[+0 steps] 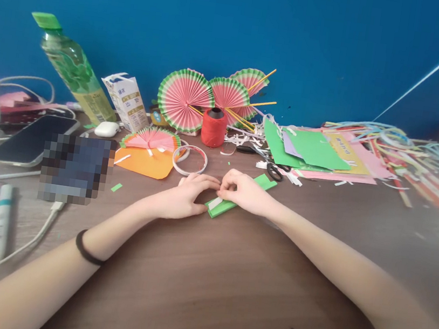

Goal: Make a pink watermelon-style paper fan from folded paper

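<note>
A narrow folded strip of green paper [266, 182] lies slantwise on the table, with a white strip of tape [215, 203] along its near left end. My left hand [188, 197] rests at that end, its thumb against the paper's edge and its fingers reaching over towards my right fingertips. Above the paper, my right hand [245, 191] has thumb and index finger pinched at the upper end of the white tape. The hand covers the middle of the green paper. Just beyond my left hand lies a roll of tape [188, 170].
Pleated paper fans [185, 100] and a red thread spool [213, 131] stand behind. Black-handled scissors [274, 172] lie by green paper sheets [319, 150]. At left are a green bottle [73, 68], a carton [128, 101], a phone [33, 139], a marker [1, 223] and cables.
</note>
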Demonstrator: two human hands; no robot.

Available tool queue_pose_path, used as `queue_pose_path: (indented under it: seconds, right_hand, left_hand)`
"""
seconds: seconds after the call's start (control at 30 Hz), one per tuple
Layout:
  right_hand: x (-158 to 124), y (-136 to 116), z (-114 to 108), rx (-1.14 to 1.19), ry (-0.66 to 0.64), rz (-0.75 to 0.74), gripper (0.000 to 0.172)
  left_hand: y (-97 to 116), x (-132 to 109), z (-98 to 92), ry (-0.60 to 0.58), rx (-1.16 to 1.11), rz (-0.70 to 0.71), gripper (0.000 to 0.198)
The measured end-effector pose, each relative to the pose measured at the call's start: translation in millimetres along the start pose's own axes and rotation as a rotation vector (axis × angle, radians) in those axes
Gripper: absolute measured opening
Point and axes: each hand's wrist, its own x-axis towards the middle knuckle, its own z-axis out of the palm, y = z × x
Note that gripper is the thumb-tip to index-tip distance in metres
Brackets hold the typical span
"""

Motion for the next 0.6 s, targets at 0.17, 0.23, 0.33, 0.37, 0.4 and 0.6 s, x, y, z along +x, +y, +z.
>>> queue_pose_path:
  seconds: [0.17, 0.23, 0.33, 0.37, 0.4, 0.6]
  right_hand:
    - [-2.0, -1.4, 1.3, 0.013, 0.028, 0.025, 0.01]
    - [-2.8, -2.8, 0.9, 0.015, 0.035, 0.04, 0.01]
    - [-3.7, -4.5, 0.9, 0.008, 0.035, 0.039, 0.01]
    - [-3.9, -4.8, 1.3, 0.005, 0.035, 0.036, 0.01]
    - [-4.1, -4.9, 1.6, 0.002, 0.037, 0.035, 0.01]
    - [-4.5, -4.4, 3.0, -0.012, 0.06, 0.035, 0.01]
  left_hand:
    - [3.4, 1.0, -3.0, -0.022, -0.034, -0.037, 0.051]
    - [6.2, 1.2, -2.9, -0.009, -0.04, -0.07, 0.049]
    - [9.0, 1.6, -2.1, 0.002, -0.039, -0.093, 0.047]
    - [9.2, 1.8, -1.7, 0.005, -0.039, -0.094, 0.046]
    - [8.8, 2.0, -1.2, 0.008, -0.037, -0.093, 0.046]
    - [2.0, 3.2, 1.8, 0.016, -0.034, -0.085, 0.053]
